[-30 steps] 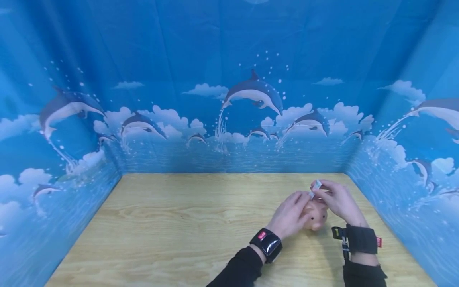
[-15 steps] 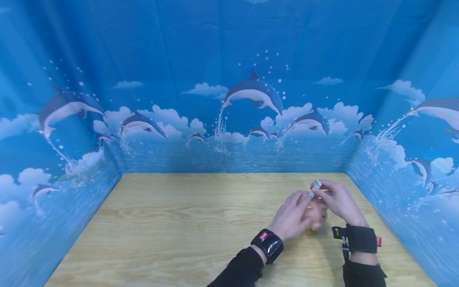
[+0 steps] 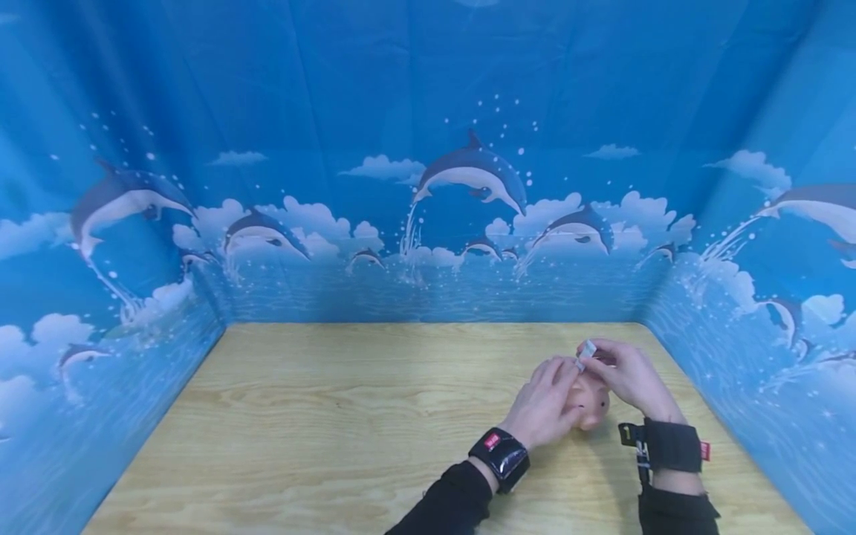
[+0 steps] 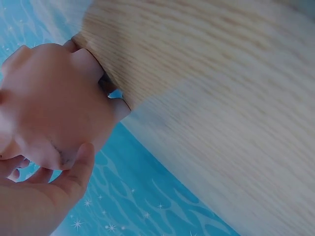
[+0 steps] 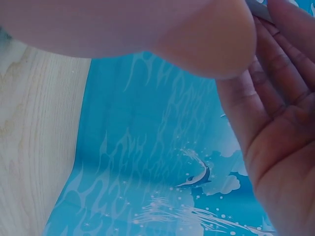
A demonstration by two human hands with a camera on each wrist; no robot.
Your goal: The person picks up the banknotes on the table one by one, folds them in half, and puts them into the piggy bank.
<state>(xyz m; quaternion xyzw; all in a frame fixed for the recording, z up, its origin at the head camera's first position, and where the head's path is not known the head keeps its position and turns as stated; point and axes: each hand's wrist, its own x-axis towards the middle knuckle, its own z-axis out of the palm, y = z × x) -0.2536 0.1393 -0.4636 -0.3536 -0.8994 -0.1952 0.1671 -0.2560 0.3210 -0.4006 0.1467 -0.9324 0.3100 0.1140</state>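
Note:
A pink piggy bank (image 3: 591, 403) stands toward the right side of the table, its face turned to the front. My left hand (image 3: 540, 405) holds it from the left, thumb against its side; the left wrist view has the thumb and fingertips against the piggy bank (image 4: 56, 105). Over its back, my right hand (image 3: 628, 371) pinches a small folded paper, like a banknote (image 3: 588, 349), between thumb and forefinger. The paper's lower end sits at the top of the pig, beside the left fingertips. In the right wrist view the pig's body and ear (image 5: 211, 44) cover part of the right fingers.
The wood-grain table (image 3: 348, 423) stretches away to the left. Blue dolphin-printed cloth (image 3: 428, 290) walls it in at the back and on both sides, with the right wall (image 3: 756, 386) close beyond the right hand.
The right hand and the folded paper have shifted slightly left and down toward the pig's top. The left hand slid slightly over the pig's side, then stayed there.

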